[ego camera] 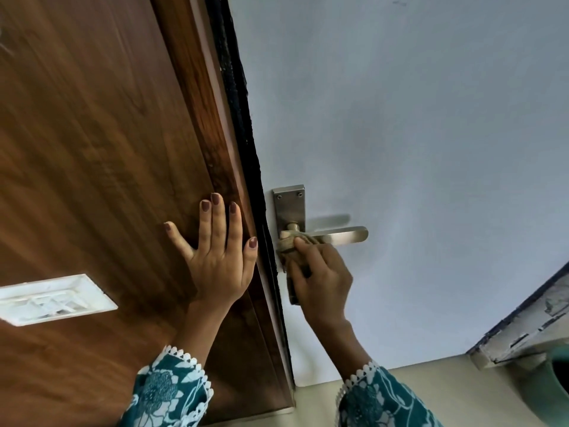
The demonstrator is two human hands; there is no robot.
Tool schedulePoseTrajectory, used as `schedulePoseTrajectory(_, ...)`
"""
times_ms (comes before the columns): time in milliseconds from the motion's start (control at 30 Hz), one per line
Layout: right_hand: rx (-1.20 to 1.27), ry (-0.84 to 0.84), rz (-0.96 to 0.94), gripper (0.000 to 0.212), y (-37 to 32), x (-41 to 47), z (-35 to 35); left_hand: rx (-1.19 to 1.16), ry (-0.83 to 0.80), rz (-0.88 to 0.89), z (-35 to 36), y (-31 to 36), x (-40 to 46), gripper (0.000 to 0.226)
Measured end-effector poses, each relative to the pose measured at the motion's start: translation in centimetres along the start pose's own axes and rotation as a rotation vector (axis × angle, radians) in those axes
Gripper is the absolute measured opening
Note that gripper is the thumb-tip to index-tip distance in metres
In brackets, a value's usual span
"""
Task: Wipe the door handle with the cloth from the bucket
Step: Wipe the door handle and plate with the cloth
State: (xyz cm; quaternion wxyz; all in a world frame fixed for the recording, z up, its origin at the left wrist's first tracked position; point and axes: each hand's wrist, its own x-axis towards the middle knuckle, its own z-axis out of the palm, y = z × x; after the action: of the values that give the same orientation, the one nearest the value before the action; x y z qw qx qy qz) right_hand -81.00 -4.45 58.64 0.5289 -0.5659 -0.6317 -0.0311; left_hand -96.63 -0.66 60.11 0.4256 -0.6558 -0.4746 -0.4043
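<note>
Pale blue-grey painted door beside a brown wood-grain panel, seen from below.
On the door, a brushed-metal lever handle juts from its steel backplate; the right hand closes its grip on a beige cloth pressed around the lever's base. Fingers spread, the left hand lies flat on the wood, gripping nothing, above a white plastic switch plate.

No writing, label, brand or number can be read anywhere here. The steel backplate of the door handle carries only two screws near its top edge, no maker's mark. The white switch plate on the wooden frame may bear some embossing, but it is too blurred to tell.
</note>
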Motion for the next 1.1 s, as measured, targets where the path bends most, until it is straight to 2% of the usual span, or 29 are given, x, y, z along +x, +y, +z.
schedulePoseTrajectory(200, -0.01, -0.099, -0.088, 0.026, -0.3, 0.0, -0.7, -0.024, -0.025, -0.006, -0.4, -0.1, 0.0, 0.059)
schedulePoseTrajectory(267, -0.027, -0.048, -0.013, 0.028, 1.6, 0.6, -2.1, -0.027, -0.025, -0.003, -0.4, -0.1, 0.0, 0.06)
schedulePoseTrajectory(367, -0.041, 0.111, 0.225, 0.028, 4.5, 2.2, -4.7, -0.02, -0.01, -0.017, -0.2, 0.1, -0.1, 0.059)
schedulePoseTrajectory(433, -0.037, 0.139, 0.271, 0.029, 5.2, 2.5, -5.2, -0.017, 0.011, -0.036, 0.0, 0.7, 0.0, 0.06)
schedulePoseTrajectory(633, -0.057, 0.044, 0.061, 0.031, 1.9, 0.5, -1.3, -0.028, 0.011, -0.051, 0.1, 1.3, -0.2, 0.062)
schedulePoseTrajectory(833, -0.06, 0.03, -0.11, 0.022, -0.3, -0.2, 0.2, -0.056, -0.03, -0.05, -0.4, 1.2, -0.2, 0.062)
schedulePoseTrajectory(967, -0.036, -0.028, -0.133, 0.023, -1.0, -0.7, 0.7, -0.082, -0.05, -0.081, -0.7, 1.4, -0.4, 0.06)
schedulePoseTrajectory(1100, -0.018, -0.045, -0.064, 0.016, 0.7, -0.3, -0.1, -0.089, -0.043, -0.074, -0.6, 1.4, -0.4, 0.06)
